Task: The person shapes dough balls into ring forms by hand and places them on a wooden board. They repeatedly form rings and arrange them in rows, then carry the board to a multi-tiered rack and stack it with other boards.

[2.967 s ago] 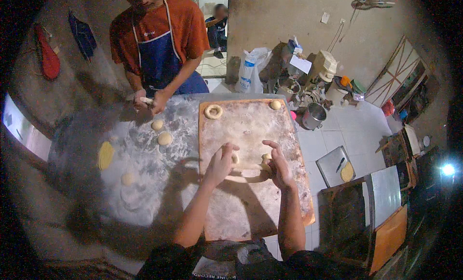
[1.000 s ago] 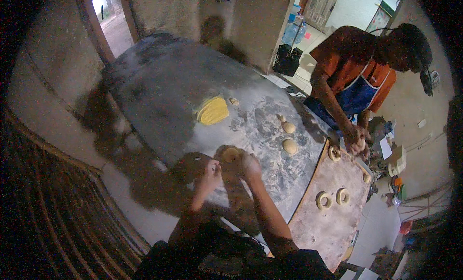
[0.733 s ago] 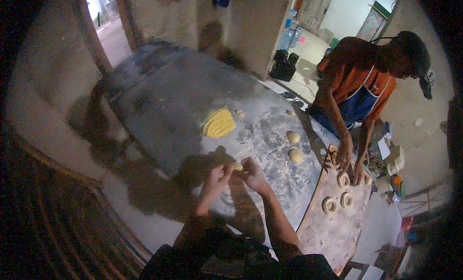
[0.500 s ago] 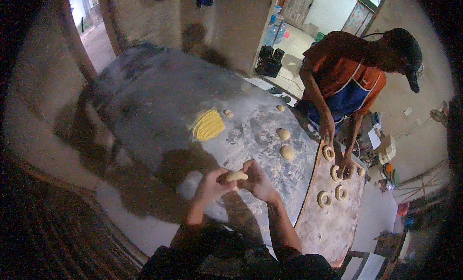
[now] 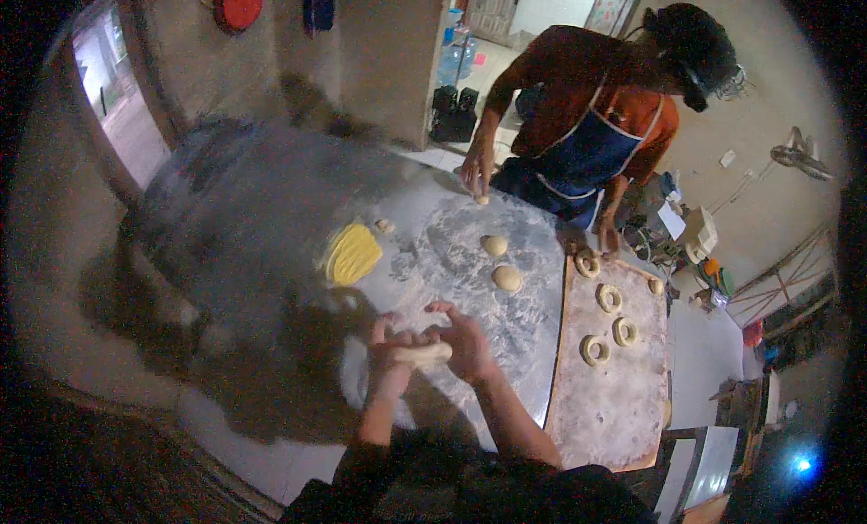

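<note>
Pale dough roll (image 5: 421,352), short and cylindrical, lies above the flour-dusted grey metal table (image 5: 271,208), its long axis running left to right between both hands. Left hand (image 5: 390,348) grips one end, right hand (image 5: 462,341) the other; fingers appear curled narrowly around it, though blur limits certainty.

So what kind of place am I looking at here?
Probably a small bakery or home kitchen workshop: a floured table with dough balls, a wooden board of ring-shaped dough pieces, and an aproned co-worker. Both hands hold a dough roll.
</note>
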Action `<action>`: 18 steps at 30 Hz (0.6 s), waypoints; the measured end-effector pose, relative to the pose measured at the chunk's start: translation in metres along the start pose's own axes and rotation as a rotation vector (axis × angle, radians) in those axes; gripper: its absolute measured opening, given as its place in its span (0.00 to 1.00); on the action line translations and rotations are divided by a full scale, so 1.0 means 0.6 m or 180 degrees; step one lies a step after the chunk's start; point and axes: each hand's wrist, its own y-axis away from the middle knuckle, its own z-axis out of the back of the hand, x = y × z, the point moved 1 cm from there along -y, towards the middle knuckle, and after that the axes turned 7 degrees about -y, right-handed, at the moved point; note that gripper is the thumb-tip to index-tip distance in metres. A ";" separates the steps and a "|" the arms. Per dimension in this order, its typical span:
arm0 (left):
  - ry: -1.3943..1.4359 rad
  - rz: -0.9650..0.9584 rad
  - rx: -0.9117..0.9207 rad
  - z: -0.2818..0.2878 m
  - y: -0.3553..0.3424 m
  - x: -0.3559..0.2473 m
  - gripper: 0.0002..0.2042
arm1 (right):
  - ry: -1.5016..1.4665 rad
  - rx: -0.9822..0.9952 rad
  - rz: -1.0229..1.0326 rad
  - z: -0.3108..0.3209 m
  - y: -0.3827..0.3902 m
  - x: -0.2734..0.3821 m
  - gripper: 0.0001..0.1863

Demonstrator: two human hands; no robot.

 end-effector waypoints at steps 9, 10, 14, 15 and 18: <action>-0.3488 -0.1918 0.0045 -0.053 0.014 0.050 0.11 | 0.1325 -0.0017 0.0636 -0.037 0.057 0.053 0.30; -0.3109 -0.1583 0.0075 -0.060 0.014 0.056 0.11 | 0.1267 0.0084 0.0679 -0.028 0.063 0.053 0.27; -0.2486 -0.0760 0.0335 -0.098 0.020 0.088 0.12 | -0.0815 -0.0530 0.0575 0.025 0.092 0.059 0.15; -0.2562 -0.0649 0.0415 -0.109 0.023 0.099 0.12 | 0.0696 -0.0420 0.0498 0.036 0.100 0.064 0.18; -0.1990 -0.0994 0.0575 -0.139 0.028 0.122 0.11 | -0.0145 0.0074 0.0873 0.063 0.127 0.082 0.23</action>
